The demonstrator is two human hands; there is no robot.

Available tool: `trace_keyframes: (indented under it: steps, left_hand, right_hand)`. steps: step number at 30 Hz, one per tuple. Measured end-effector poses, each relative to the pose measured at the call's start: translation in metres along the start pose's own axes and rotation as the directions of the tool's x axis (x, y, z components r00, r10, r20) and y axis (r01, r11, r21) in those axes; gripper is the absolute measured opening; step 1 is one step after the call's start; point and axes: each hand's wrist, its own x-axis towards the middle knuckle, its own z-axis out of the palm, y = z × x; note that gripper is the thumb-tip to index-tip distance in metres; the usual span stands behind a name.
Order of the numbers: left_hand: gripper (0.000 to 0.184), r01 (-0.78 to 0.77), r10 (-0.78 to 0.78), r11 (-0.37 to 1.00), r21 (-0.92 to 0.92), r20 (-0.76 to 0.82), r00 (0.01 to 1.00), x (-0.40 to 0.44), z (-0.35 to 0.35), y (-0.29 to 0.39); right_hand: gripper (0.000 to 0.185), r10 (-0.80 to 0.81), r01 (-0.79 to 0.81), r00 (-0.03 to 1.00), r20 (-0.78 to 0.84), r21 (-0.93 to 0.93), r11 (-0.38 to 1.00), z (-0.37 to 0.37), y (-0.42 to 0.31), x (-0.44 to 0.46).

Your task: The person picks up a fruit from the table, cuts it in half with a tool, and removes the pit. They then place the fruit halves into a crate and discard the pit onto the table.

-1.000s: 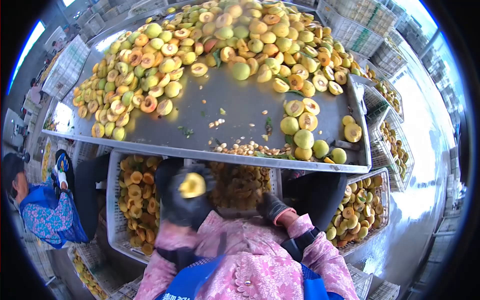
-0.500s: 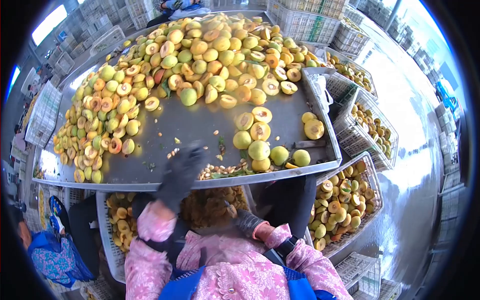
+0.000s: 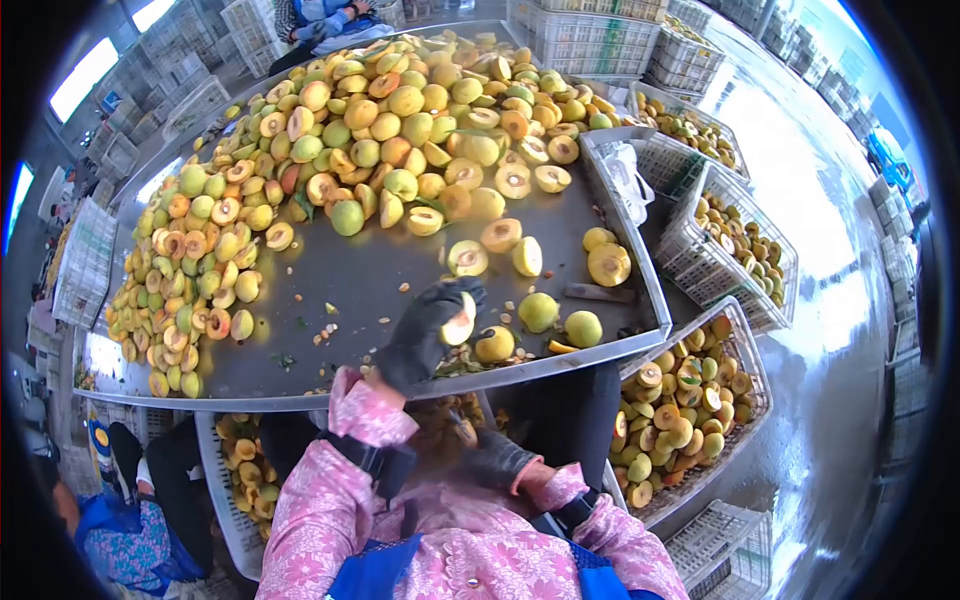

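Fruit half [image 3: 459, 320] — in cupped left grip [image 3: 425, 332]

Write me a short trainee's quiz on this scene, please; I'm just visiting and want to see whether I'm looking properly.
1. Which hand holds a cut fruit over the metal tray? A) the left one; B) the right one; C) neither.
2. True or false: the right hand is reaching into the big heap at the far side of the tray.
3. Fill in: to the right of the tray, more fruit is piled in openwork ____.

Key:
1. A, the left hand.
2. False; it is on the wearer's side of the tray's near edge, near the lap.
3. crates.
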Motion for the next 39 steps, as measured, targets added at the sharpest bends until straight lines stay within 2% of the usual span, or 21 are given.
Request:
trace_keyframes:
  steps: [1,2,3,5,6,7,8,9,11,13,14,16,20,23,26,29,32,34,35,38,39]
  left_hand:
    - [0.033,-0.051,0.049,0.984,-0.170,-0.013,0.999,-0.016,-0.005,0.008]
    - [0.033,0.075,-0.145,0.763,-0.642,-0.057,0.988,-0.027,-0.011,0.019]
    - [0.032,0.007,-0.063,0.891,-0.455,-0.109,0.992,-0.043,-0.011,0.023]
    - [0.032,-0.120,0.116,0.993,-0.019,-0.152,0.982,-0.075,-0.007,0.027]
    - [0.035,0.005,-0.097,0.760,-0.650,-0.106,0.990,-0.082,-0.010,0.033]
    - [0.036,-0.073,0.031,0.955,-0.287,-0.150,0.988,-0.092,-0.007,0.037]
    - [0.037,-0.143,0.160,0.982,0.123,-0.140,0.977,-0.103,-0.002,0.040]
    - [0.037,-0.195,0.272,0.837,0.511,-0.081,0.959,-0.110,0.001,0.040]
    - [0.039,-0.116,0.105,0.992,-0.042,-0.201,0.974,-0.115,0.001,0.033]
    - [0.039,-0.204,0.259,0.918,0.340,-0.125,0.958,-0.126,-0.004,0.021]
    - [0.037,-0.181,0.205,0.972,0.150,-0.165,0.965,-0.129,-0.004,0.019]
    - [0.036,-0.159,0.150,0.987,-0.030,-0.204,0.968,-0.134,-0.006,0.013]
    - [0.035,-0.306,0.380,0.896,0.322,-0.197,0.904,-0.145,0.004,0.009]
    - [0.035,-0.323,0.418,0.862,0.392,-0.187,0.889,-0.149,0.016,0.017]
    - [0.035,-0.307,0.218,0.915,-0.262,-0.320,0.922,-0.147,0.031,0.022]
    - [0.036,-0.372,0.369,0.927,0.051,-0.303,0.879,-0.150,0.029,0.016]
    - [0.035,-0.383,0.517,0.803,0.456,-0.216,0.828,-0.150,0.016,0.002]
    - [0.036,-0.414,0.420,0.905,0.095,-0.348,0.838,-0.149,0.026,0.004]
    - [0.036,-0.421,0.354,0.902,-0.093,-0.398,0.846,-0.149,0.029,0.005]
    - [0.032,-0.382,0.240,0.839,-0.387,-0.366,0.899,-0.148,0.018,-0.001]
    - [0.031,-0.377,0.268,0.885,-0.272,-0.364,0.892,-0.149,0.018,-0.001]
  right_hand:
    - [0.027,0.022,-0.019,1.000,-0.020,0.149,0.989,-0.009,-0.020,-0.001]
    - [0.026,0.162,-0.142,0.987,-0.019,0.389,0.910,-0.011,-0.031,-0.003]
    - [0.027,0.298,-0.252,0.954,0.023,0.597,0.762,-0.015,-0.038,-0.004]
    - [0.028,0.053,-0.064,0.998,0.039,0.387,0.920,-0.033,-0.057,-0.003]
    - [0.030,0.195,-0.238,0.971,0.137,0.514,0.824,-0.045,-0.087,-0.004]
    - [0.032,0.320,-0.404,0.914,0.248,0.607,0.684,-0.051,-0.109,-0.006]
    - [0.034,0.305,-0.365,0.930,0.205,0.614,0.700,-0.047,-0.119,-0.004]
    - [0.033,0.309,-0.363,0.931,0.193,0.557,0.747,-0.046,-0.127,-0.001]
    - [0.031,0.313,-0.355,0.935,0.167,0.436,0.827,-0.043,-0.139,0.005]
    - [0.030,0.080,-0.085,0.996,0.032,0.210,0.974,-0.033,-0.130,0.009]
    - [0.030,-0.052,0.052,0.999,-0.011,0.080,0.995,-0.029,-0.127,0.011]
    - [0.030,0.077,-0.071,0.997,-0.019,0.227,0.971,-0.022,-0.131,0.013]
    - [0.032,0.091,-0.056,0.989,-0.116,0.277,0.959,-0.008,-0.121,0.015]
    - [0.030,0.060,-0.038,0.987,-0.151,0.142,0.989,-0.008,-0.131,0.014]
    - [0.046,0.222,-0.213,0.974,-0.055,0.136,0.968,-0.011,-0.150,0.019]
    - [0.044,0.330,-0.245,0.944,0.013,0.698,0.673,0.007,-0.132,0.030]
    - [0.040,0.302,-0.149,0.949,0.094,0.975,0.166,0.021,-0.136,0.041]
    - [0.038,0.096,-0.041,0.995,-0.037,0.717,0.696,0.050,-0.043,0.054]
    - [0.038,0.044,-0.015,0.998,-0.040,0.545,0.838,0.055,-0.028,0.055]
    - [0.036,0.036,-0.033,0.999,-0.026,0.127,0.991,0.051,-0.039,0.042]
    - [0.035,0.056,-0.055,0.998,-0.012,0.050,0.997,0.047,-0.053,0.035]
